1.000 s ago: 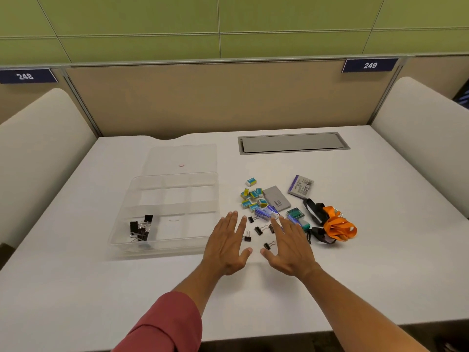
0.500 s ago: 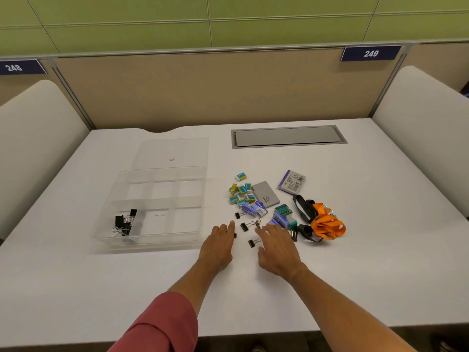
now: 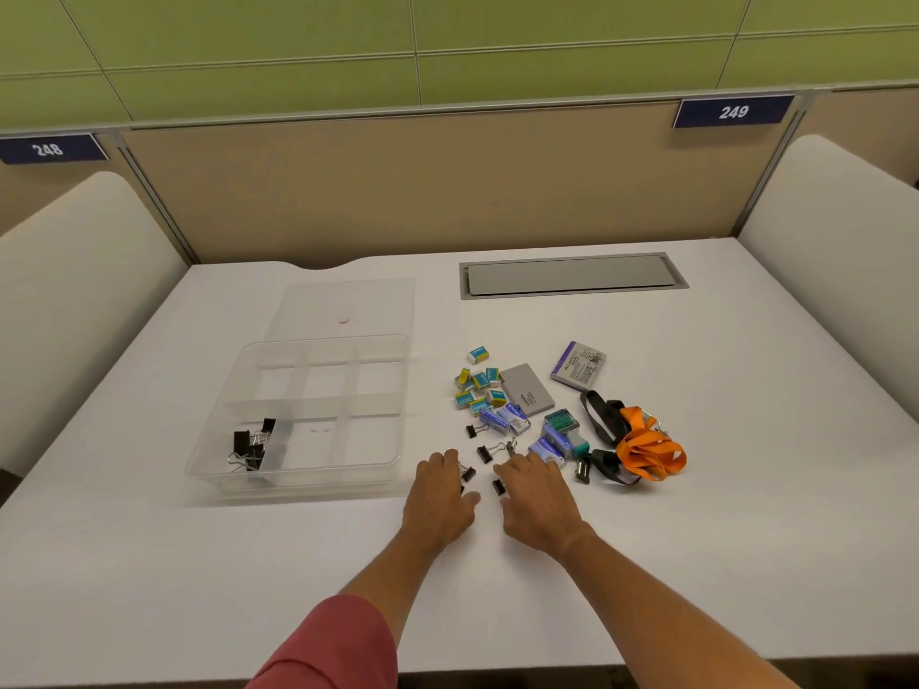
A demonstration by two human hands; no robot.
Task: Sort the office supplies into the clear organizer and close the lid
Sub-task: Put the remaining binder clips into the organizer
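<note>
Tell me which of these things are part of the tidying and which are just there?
Part of it: organizer, lid, loose clips, clips in organizer, erasers, staple boxes, lanyards.
Just there: cable hatch, signs 248 and 249.

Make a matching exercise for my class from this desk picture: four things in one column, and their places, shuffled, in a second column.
Things:
1. binder clips in the organizer
2. orange lanyard
3. clear lid
4. grey box

Places:
A. flat on the desk behind the organizer
B. just right of the small eraser packs
C. near left compartment
D. far right of the loose pile

Pairs: 1-C, 2-D, 3-A, 4-B
</note>
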